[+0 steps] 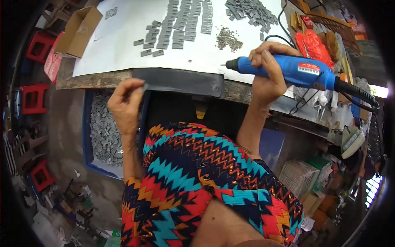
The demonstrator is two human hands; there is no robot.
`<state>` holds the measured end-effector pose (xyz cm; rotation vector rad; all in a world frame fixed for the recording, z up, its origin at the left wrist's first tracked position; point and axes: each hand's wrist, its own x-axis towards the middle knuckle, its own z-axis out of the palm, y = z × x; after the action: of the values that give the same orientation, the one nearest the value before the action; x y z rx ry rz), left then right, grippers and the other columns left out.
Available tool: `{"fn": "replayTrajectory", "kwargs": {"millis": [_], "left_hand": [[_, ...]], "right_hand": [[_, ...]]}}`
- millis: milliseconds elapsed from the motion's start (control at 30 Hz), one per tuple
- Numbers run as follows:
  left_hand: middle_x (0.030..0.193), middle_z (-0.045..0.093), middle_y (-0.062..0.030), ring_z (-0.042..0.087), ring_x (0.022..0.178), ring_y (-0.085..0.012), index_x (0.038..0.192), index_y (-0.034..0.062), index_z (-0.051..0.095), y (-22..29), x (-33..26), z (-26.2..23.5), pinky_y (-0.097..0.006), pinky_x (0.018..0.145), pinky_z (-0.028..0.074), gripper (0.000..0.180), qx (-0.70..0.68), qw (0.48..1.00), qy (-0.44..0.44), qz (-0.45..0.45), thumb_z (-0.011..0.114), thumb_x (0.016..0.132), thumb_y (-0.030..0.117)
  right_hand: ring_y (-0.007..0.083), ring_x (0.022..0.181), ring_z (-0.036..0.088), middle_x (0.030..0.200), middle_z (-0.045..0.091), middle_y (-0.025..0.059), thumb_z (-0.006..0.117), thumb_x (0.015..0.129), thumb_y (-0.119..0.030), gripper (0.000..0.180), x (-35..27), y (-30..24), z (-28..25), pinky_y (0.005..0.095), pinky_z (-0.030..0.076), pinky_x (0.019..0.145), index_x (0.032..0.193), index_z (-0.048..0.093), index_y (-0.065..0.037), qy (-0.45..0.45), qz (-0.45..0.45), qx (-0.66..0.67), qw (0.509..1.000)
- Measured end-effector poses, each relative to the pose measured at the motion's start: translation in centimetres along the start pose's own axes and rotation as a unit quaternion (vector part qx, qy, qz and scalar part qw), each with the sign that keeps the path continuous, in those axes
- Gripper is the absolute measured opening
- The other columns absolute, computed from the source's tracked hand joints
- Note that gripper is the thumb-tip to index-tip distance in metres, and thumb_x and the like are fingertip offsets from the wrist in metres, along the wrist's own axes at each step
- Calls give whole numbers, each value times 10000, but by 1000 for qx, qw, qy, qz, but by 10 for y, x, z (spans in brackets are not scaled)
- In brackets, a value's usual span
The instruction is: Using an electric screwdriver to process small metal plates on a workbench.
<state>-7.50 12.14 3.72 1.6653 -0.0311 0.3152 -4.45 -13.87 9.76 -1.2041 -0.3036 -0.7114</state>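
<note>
My right hand is wrapped round a blue electric screwdriver, held level over the table with its thin bit pointing left. A black cord runs from its rear end. My left hand is closed in a pinch at the table's front edge, a small grey piece showing at its fingertips. Beneath that hand, a blue bin holds a heap of similar grey pieces. On the white table sheet, flat grey pieces lie in rows, and a pile of tiny screws sits to their right.
A heap of grey pieces lies at the far right of the sheet. A dark strip covers part of the front edge. An open cardboard box stands at left, red stools beyond. Red plastic bags crowd the right side.
</note>
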Motion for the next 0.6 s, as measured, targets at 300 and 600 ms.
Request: {"fn": "replayTrajectory", "kwargs": {"millis": [300, 600], "left_hand": [[678, 494, 25, 418, 625, -57, 857, 0, 578, -67, -33, -88, -209, 548, 348, 89, 246, 961, -19, -125, 541, 789, 45], [778, 601, -193, 588, 693, -325, 861, -29, 577, -89, -39, -124, -367, 616, 445, 136, 468, 880, -44, -73, 517, 789, 69]], "right_hand": [[185, 546, 541, 637, 552, 126, 548, 708, 34, 183, 19, 32, -4, 347, 460, 604, 883, 500, 50, 7, -51, -22, 998], [172, 496, 554, 598, 556, 108, 593, 672, 36, 184, 36, 59, 8, 313, 485, 568, 840, 519, 49, -19, -81, -50, 995]]}}
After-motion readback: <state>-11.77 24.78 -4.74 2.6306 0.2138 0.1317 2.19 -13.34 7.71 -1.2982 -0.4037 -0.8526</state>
